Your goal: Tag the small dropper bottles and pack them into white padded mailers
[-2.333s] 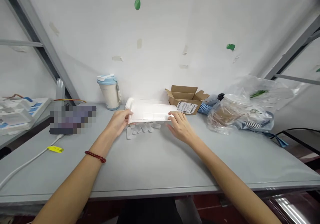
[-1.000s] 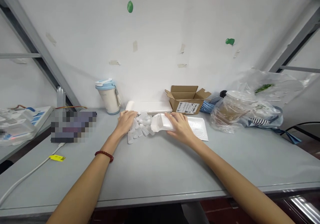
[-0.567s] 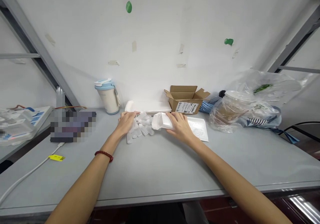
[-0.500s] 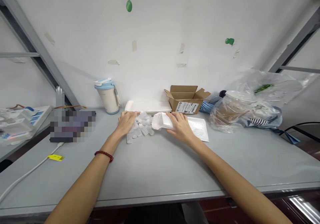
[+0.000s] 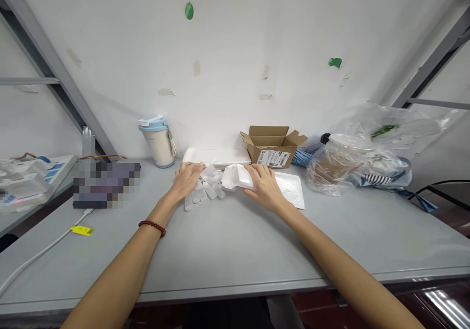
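My left hand (image 5: 186, 180) lies over a heap of small clear plastic tubes (image 5: 206, 188) on the grey table (image 5: 227, 241), fingers curled on several of them. My right hand (image 5: 264, 186) holds down a crumpled white plastic bag (image 5: 235, 177) just right of the tubes. A flat white blister tray (image 5: 292, 187) lies under and right of that hand. Behind both hands a stack of white trays (image 5: 216, 156) rests against the wall.
A blue-lidded cup (image 5: 158, 140) stands at the back left and an open cardboard box (image 5: 272, 145) at the back right. Clear bags with a drink cup (image 5: 352, 160) fill the right side. A white cable with a yellow tag (image 5: 81, 230) runs on the left.
The white tray both hands held 2.3 s ago now lies flat at the right. My right hand has taken the white bag and my left has moved onto the tubes; little has shifted in the last second.
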Demonstrator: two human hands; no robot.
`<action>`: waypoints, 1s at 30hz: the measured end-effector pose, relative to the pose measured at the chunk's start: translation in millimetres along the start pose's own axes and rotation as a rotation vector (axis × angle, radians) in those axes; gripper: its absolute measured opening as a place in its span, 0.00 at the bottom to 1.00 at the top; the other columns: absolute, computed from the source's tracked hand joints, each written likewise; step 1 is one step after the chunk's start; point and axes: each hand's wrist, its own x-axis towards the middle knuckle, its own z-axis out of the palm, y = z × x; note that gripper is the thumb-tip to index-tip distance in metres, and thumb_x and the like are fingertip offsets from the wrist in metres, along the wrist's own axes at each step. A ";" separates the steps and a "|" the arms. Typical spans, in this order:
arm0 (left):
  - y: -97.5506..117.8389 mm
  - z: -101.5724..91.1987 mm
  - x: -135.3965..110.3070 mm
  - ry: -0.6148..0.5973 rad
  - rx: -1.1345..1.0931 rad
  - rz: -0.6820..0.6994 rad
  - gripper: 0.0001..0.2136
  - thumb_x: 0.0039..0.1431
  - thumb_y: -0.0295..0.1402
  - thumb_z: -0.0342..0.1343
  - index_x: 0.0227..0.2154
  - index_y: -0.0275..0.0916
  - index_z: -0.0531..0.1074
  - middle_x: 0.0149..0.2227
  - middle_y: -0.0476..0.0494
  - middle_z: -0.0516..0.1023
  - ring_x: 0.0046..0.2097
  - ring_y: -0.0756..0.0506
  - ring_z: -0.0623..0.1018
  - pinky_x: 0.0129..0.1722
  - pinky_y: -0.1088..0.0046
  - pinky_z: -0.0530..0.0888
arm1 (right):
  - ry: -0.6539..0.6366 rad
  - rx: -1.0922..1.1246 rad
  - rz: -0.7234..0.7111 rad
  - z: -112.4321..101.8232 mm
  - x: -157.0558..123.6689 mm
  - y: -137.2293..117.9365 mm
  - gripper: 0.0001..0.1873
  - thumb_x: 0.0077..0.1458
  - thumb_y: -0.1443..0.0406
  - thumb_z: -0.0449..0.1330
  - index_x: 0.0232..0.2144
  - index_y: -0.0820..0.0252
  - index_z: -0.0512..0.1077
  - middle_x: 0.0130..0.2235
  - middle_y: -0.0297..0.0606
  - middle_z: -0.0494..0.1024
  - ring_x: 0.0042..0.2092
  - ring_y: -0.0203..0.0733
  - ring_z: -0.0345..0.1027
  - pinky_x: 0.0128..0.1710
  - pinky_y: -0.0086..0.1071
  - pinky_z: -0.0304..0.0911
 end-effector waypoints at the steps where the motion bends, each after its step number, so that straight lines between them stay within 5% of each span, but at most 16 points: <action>1: 0.6 0.6 -0.3 -0.006 0.005 -0.007 0.27 0.63 0.48 0.31 0.45 0.43 0.73 0.55 0.45 0.71 0.60 0.38 0.58 0.59 0.52 0.47 | -0.004 -0.005 0.005 0.1 0.2 0.5 0.30 0.51 0.61 0.57 0.56 0.65 0.58 0.52 0.51 0.65 0.52 0.53 0.56 0.49 0.43 0.52; 13: 10.1 -2.1 -4.5 0.092 0.077 0.109 0.25 0.63 0.48 0.32 0.42 0.44 0.73 0.52 0.45 0.72 0.57 0.37 0.59 0.56 0.52 0.51 | -0.011 -0.035 0.074 4.5 1.3 11.6 0.28 0.51 0.61 0.56 0.55 0.62 0.59 0.51 0.50 0.66 0.51 0.54 0.57 0.48 0.43 0.52; 24: 3.7 1.2 -3.0 -0.019 0.097 0.038 0.25 0.63 0.48 0.32 0.29 0.42 0.72 0.41 0.44 0.76 0.56 0.36 0.61 0.56 0.50 0.51 | -0.054 -0.060 0.109 6.9 1.3 12.7 0.28 0.51 0.62 0.57 0.54 0.62 0.59 0.51 0.49 0.66 0.51 0.53 0.57 0.47 0.42 0.53; 30: 16.4 -6.0 -6.0 0.217 -0.040 0.140 0.19 0.61 0.43 0.39 0.31 0.41 0.74 0.40 0.44 0.77 0.51 0.41 0.67 0.54 0.61 0.61 | -0.056 -0.053 0.101 7.0 1.3 13.7 0.29 0.52 0.61 0.57 0.55 0.63 0.58 0.52 0.51 0.66 0.51 0.54 0.57 0.47 0.43 0.53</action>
